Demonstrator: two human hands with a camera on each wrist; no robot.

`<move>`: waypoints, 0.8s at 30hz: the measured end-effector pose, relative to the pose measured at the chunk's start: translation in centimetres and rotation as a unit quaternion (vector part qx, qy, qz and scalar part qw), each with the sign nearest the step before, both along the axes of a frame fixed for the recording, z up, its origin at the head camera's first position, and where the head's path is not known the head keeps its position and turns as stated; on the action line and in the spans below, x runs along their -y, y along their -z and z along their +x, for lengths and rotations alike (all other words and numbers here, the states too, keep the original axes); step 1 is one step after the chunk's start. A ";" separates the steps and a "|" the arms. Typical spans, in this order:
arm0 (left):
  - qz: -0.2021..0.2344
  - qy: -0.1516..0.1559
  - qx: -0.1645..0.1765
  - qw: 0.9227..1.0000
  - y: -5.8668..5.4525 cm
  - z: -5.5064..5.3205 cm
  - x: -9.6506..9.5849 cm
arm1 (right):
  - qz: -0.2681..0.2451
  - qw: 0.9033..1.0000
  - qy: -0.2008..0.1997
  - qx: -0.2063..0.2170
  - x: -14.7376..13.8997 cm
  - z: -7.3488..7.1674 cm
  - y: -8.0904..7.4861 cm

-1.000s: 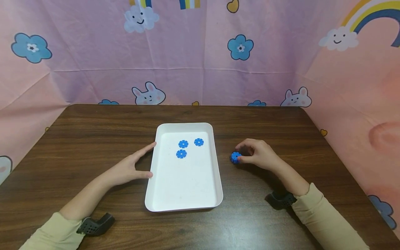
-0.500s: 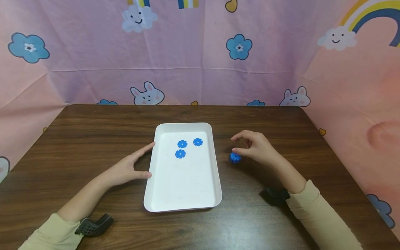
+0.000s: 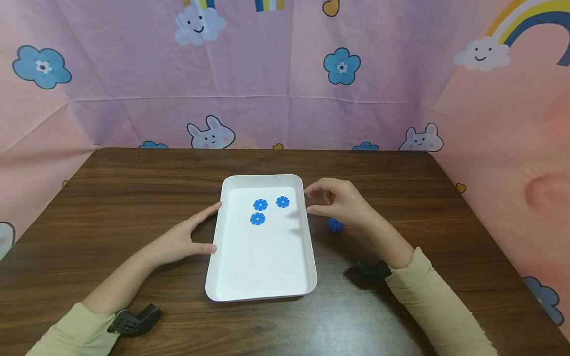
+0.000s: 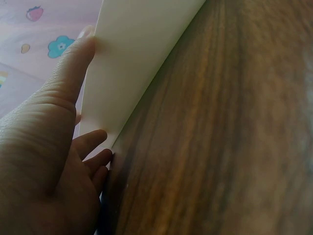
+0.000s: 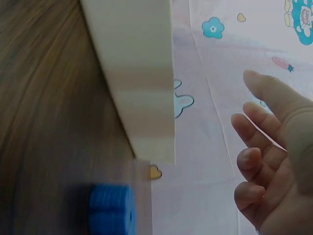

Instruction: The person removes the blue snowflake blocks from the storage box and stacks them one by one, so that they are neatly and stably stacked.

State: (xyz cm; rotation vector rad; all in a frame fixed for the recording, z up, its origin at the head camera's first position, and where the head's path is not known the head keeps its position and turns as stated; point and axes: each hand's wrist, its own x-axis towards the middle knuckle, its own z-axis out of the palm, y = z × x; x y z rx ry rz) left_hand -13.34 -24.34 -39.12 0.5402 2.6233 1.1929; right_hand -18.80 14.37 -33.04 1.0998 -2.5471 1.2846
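A white tray (image 3: 258,267) sits on the brown worktop (image 3: 133,198), and three notched blue discs lie flat in its far half. One disc (image 3: 257,218) is just beside a second disc (image 3: 260,204), which lies beyond it; a third disc (image 3: 282,201) lies apart from them, nearer the right wall. Soft shadows fall on the tray floor near that wall.

The left hand (image 3: 178,242) is spread wide, its thumb and a fingertip touching the tray's left side well apart from each other.

The right hand (image 3: 345,202) is raised at the tray's right rim, its grip loose and fairly wide: thumb and fingers stand apart, the outer fingers bent in the right wrist view. Whether a fingertip touches the rim I cannot tell.

A stack of blue discs (image 3: 336,225) stands on the worktop outside the tray, near its right wall, below the right hand and partly hidden by it in the head view.
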 end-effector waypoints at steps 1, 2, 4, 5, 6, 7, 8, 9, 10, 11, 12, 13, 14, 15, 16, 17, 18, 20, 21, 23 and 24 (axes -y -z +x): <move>0.000 0.000 0.001 1.000 0.0 0.0 0.0 | 0.001 1.000 -0.002 -0.001 0.4 0.0 0.0; 0.000 0.000 0.001 1.000 0.0 0.0 0.0 | 0.003 1.000 -0.004 0.000 0.7 0.0 0.0; -0.001 -0.001 0.002 1.000 0.0 0.0 0.0 | 0.009 1.000 -0.009 0.000 1.4 -0.1 0.1; -0.001 -0.001 0.002 1.000 0.0 0.0 0.0 | 0.011 1.000 -0.014 0.001 1.8 -0.1 0.2; -0.001 -0.001 0.003 1.000 0.0 0.0 0.0 | 0.013 1.000 -0.019 0.001 2.1 -0.1 0.2; 0.000 -0.002 0.003 1.000 0.0 0.0 0.0 | 0.013 1.000 -0.025 0.002 2.5 -0.1 0.3; 0.001 -0.002 0.003 1.000 0.0 0.0 0.0 | 0.011 0.999 -0.032 0.002 2.8 0.0 0.3; 0.001 -0.002 0.003 1.000 0.0 0.0 0.0 | 0.010 0.999 -0.038 0.001 3.1 0.0 0.4; 0.001 -0.002 0.004 1.000 0.0 0.0 0.0 | 0.009 0.999 -0.044 0.002 3.4 -0.1 0.4; 0.002 -0.002 0.004 1.000 0.0 0.0 0.0 | 0.008 0.999 -0.049 0.002 3.7 0.0 0.5; 0.001 -0.002 0.004 1.000 0.0 0.0 0.1 | 0.008 0.998 -0.055 0.002 4.0 0.0 0.5; 0.000 -0.001 0.003 1.000 -0.1 0.0 0.1 | 0.010 0.998 -0.059 0.004 4.3 -0.1 0.6; 0.000 -0.001 0.003 1.000 -0.1 0.0 0.1 | 0.014 0.998 -0.063 0.004 4.6 -0.1 0.7; 0.000 -0.001 0.003 1.000 -0.1 0.0 0.0 | 0.018 0.998 -0.066 0.007 4.9 -0.2 0.8; 0.000 -0.001 0.003 1.000 -0.1 0.0 0.0 | 0.023 0.997 -0.068 0.011 5.2 -0.2 0.9; -0.001 -0.001 0.003 1.000 -0.1 0.0 0.0 | 0.028 0.997 -0.071 0.016 5.4 -0.3 1.0; -0.003 -0.001 0.002 1.000 -0.1 0.0 0.0 | 0.033 0.996 -0.075 0.024 5.7 -0.3 1.1; -0.004 -0.003 0.005 1.000 -0.1 0.0 0.0 | 0.043 0.995 -0.080 0.043 6.1 -0.5 1.3; -0.004 -0.003 0.006 1.000 -0.2 0.1 -0.1 | 0.048 0.994 -0.083 0.055 6.4 -0.5 1.5; -0.005 -0.004 0.007 1.000 -0.2 0.1 0.0 | 0.059 0.992 -0.089 0.070 6.8 -0.7 1.7; -0.006 -0.003 0.008 1.000 -0.2 0.1 0.0 | 0.065 0.991 -0.093 0.074 7.0 -0.9 1.8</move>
